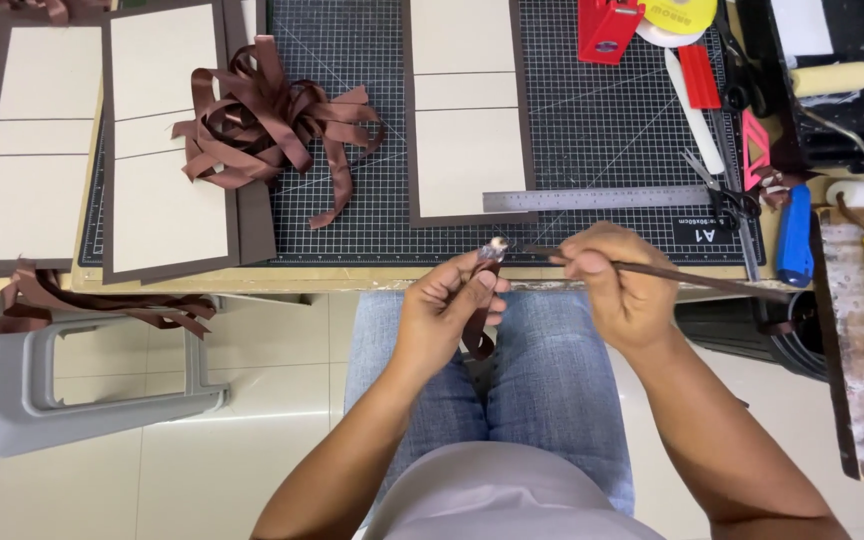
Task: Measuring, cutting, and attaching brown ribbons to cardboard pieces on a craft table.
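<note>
we sit at the near edge of the bench (252, 278), with both hands just off that edge, above our lap. our left hand (449, 312) is closed around a short brown ribbon piece (479, 318); its lower part curls down below the palm, and its upper end is pinched at the fingertips, where something small, pale and shiny (495, 247) shows. we cannot tell what that tip is. our right hand (620, 285) is closed in a pinch on a thin brown strip (712, 280), which runs taut to the right along the near edge towards a dark bin (752, 335).

what could go wrong, as we judge it: the pinch on the short ribbon is small and the satin looks slick, so a slack grip could let it drop to the floor between our knees. the taut strip passes close to the scissors (727, 195) and the blue-handled tool (795, 238) at the near right corner, so a hard pull could snag or drag them. if the shiny tip is hot or sharp, our fingertips are right against it.

further in, a loose heap of brown ribbon (272, 120) lies on the cutting mat (602, 130), beside brown-backed card panels (467, 110) and a steel ruler (592, 199).
</note>
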